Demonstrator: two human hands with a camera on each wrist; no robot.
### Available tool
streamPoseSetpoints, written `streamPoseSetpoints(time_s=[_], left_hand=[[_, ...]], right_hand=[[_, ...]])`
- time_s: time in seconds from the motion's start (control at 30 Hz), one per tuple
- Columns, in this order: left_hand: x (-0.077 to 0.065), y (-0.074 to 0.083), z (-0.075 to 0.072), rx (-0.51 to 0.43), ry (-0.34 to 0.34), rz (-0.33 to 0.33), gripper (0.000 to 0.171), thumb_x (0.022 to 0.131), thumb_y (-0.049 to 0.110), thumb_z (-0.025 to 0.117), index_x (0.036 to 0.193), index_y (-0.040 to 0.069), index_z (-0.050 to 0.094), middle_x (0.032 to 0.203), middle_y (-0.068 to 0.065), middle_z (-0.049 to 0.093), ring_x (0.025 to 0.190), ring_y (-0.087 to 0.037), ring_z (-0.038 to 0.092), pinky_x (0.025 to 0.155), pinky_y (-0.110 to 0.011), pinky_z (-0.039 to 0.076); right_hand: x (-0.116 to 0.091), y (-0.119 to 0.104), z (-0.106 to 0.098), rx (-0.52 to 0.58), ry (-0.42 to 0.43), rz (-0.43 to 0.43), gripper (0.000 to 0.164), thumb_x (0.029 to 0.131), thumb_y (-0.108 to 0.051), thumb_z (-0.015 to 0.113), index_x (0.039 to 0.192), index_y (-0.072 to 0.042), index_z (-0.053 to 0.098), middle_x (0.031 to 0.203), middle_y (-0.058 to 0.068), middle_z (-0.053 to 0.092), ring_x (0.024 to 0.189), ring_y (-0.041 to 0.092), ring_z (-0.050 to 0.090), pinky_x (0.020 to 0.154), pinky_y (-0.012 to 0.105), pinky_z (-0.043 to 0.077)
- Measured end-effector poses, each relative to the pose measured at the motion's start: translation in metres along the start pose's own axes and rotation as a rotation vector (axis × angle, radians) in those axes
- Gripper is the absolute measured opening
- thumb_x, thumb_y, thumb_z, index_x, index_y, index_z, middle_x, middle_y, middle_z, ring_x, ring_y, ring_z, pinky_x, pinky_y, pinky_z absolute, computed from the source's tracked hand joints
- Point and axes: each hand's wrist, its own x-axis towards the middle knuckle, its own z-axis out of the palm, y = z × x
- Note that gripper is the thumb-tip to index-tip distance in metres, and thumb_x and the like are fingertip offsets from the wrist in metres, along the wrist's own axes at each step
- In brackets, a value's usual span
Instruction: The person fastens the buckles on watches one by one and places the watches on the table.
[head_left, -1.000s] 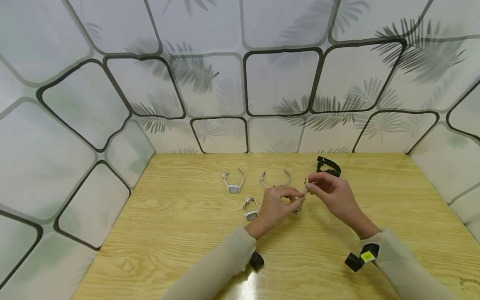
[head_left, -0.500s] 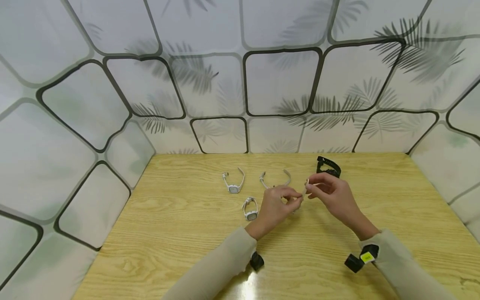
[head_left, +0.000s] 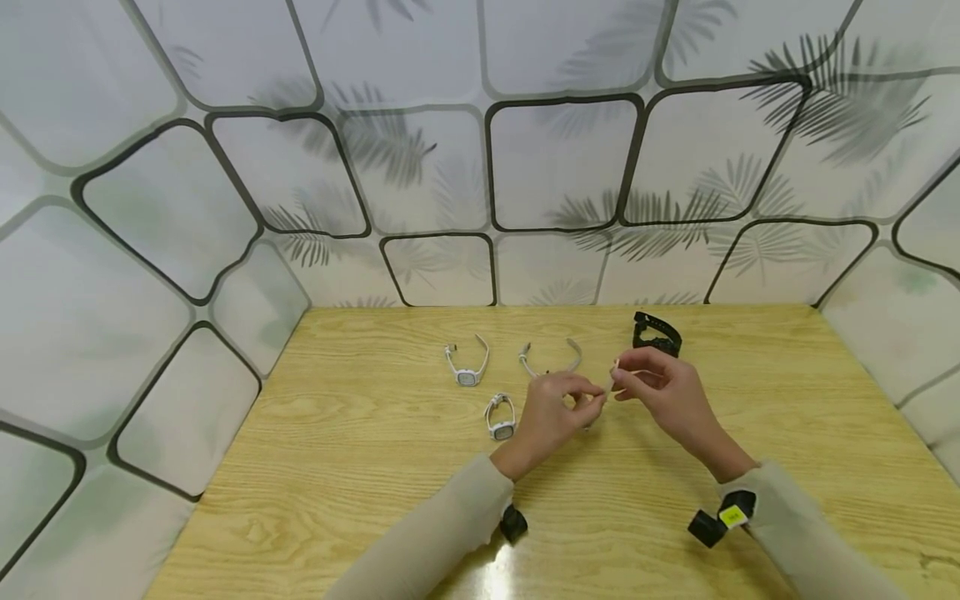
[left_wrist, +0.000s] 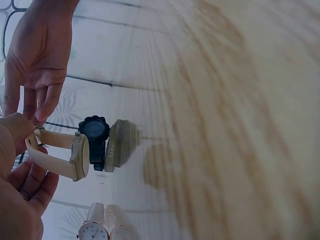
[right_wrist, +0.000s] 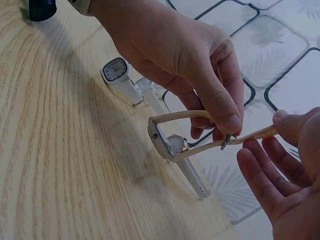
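Note:
Both hands hold a wristwatch (left_wrist: 80, 157) with a cream strap, its band bent into a loop and the case hanging below the fingers. My left hand (head_left: 551, 412) pinches one strap half by the metal buckle (right_wrist: 226, 142). The free end of the other half runs through the buckle to my right hand (head_left: 667, 392), which pinches it between thumb (right_wrist: 286, 125) and fingers. In the head view the hands hide most of this watch. Just behind my left hand lies a white-strapped watch (head_left: 573, 357), partly covered, and a black watch (head_left: 660, 333) lies beyond my right hand.
Two more white watches, one farther back (head_left: 467, 378) and one nearer (head_left: 502, 431), lie left of my left hand on the wooden table (head_left: 360, 467). A patterned fabric wall (head_left: 562, 167) stands along the back and sides.
My right hand's fingertips have shifted slightly, and the strap piece between the hands lies at a more slanted angle. My left hand stays nearly in place. The watches on the table have not moved.

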Motion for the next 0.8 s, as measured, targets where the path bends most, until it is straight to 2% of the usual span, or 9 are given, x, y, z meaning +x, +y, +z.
streamPoseSetpoints(time_s=[0.2,0.37,0.47,0.6,0.8], left_hand=[[-0.0001,0.0006,0.0006,0.006,0.008,-0.011,0.004,0.091,0.006,0.077,0.093,0.006,0.081,0.088,-0.003,0.077,0.07,-0.009,0.063,0.064,-0.037,0.058],[-0.0005,0.0021,0.001,0.01,0.021,-0.057,0.003,0.091,0.008,0.077,0.094,0.006,0.078,0.083,-0.003,0.075,0.073,-0.008,0.066,0.067,-0.035,0.06],[-0.0004,0.0037,0.0,-0.014,0.019,-0.093,0.005,0.092,0.01,0.078,0.093,0.007,0.075,0.083,-0.003,0.074,0.073,-0.006,0.067,0.069,-0.029,0.06],[-0.0005,0.0052,-0.0013,-0.049,0.011,-0.117,0.009,0.091,0.011,0.08,0.093,0.006,0.073,0.085,-0.004,0.075,0.072,-0.007,0.069,0.068,-0.023,0.06],[-0.0006,0.0052,-0.0015,-0.052,-0.001,-0.109,0.011,0.091,0.011,0.081,0.094,0.006,0.072,0.084,-0.005,0.075,0.068,-0.007,0.068,0.064,-0.024,0.059]], right_hand=[[-0.001,0.001,0.0012,0.043,-0.014,0.01,0.019,0.101,-0.007,0.066,0.116,0.004,0.065,0.106,0.023,0.069,0.085,0.021,0.075,0.074,0.037,0.063],[-0.0012,0.0021,0.0009,0.003,-0.014,0.007,0.021,0.102,-0.009,0.066,0.117,0.006,0.065,0.108,0.027,0.068,0.085,0.021,0.075,0.074,0.033,0.062],[-0.0019,0.0031,0.0005,-0.039,-0.015,0.001,0.021,0.102,-0.01,0.066,0.118,0.004,0.066,0.11,0.028,0.068,0.085,0.019,0.074,0.074,0.032,0.062],[-0.0033,0.0046,0.0006,-0.081,-0.023,-0.02,0.018,0.102,-0.009,0.066,0.118,-0.003,0.068,0.112,0.022,0.072,0.086,0.016,0.073,0.072,0.033,0.062],[-0.0042,0.0056,0.0005,-0.081,-0.032,-0.032,0.017,0.101,-0.007,0.067,0.118,-0.004,0.068,0.112,0.016,0.074,0.085,0.018,0.072,0.071,0.033,0.061]])
